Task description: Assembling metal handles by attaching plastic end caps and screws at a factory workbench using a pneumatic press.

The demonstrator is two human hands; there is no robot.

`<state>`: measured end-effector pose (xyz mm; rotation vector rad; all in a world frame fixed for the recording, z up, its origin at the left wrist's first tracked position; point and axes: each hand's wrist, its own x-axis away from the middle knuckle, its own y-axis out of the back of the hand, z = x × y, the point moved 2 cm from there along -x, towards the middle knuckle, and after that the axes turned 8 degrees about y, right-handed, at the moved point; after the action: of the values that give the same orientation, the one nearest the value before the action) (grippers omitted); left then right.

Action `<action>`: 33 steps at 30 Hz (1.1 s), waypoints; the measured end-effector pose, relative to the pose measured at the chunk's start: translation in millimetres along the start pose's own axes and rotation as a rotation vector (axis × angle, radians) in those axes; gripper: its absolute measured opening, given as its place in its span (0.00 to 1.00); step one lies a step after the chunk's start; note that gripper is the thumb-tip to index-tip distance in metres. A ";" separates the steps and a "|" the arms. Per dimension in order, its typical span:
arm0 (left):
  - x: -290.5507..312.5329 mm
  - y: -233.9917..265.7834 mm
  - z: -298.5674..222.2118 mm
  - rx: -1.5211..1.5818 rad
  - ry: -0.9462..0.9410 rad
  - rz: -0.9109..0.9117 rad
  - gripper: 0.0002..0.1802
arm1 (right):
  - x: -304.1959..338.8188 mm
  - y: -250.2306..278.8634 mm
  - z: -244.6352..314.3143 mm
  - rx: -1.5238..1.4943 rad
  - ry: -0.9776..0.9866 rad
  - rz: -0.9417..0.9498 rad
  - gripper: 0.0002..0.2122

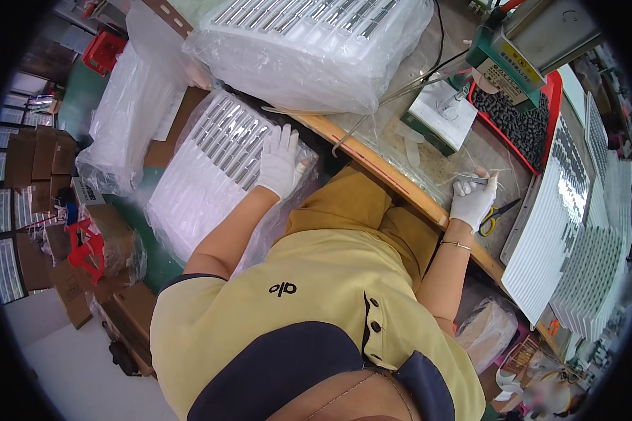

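My left hand (279,165), in a white glove, lies with its fingers stretched out over the right edge of a white tray. Rows of shiny metal tubes (228,133) fill the far part of that tray, which rests on a plastic-wrapped white stack (196,193) beside my legs. Above the workbench, my gloved right hand (472,200) is closed, pinching a short silvery metal tube (472,179) between fingers and thumb. Scissors with yellow handles (489,224) lie just right of that hand. A green press with a pale metal base (444,116) stands beyond it.
A red bin (556,105) of small black parts (523,133) sits behind the press. White ribbed trays (541,252) lean along the bench's right side. Another plastic-wrapped tray stack (302,63) stands at the far side. A bent metal rod (358,126) crosses the wooden bench edge (393,175).
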<state>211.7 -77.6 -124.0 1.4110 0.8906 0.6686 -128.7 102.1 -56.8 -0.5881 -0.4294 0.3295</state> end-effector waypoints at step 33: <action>-195.9 183.4 23.0 0.285 0.182 -0.085 0.16 | -96.7 -40.3 69.2 1.683 0.593 0.171 0.10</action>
<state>148.1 -240.4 80.9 1.5708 1.2202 0.6309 -237.9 62.2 -9.4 0.9340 0.5236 0.5265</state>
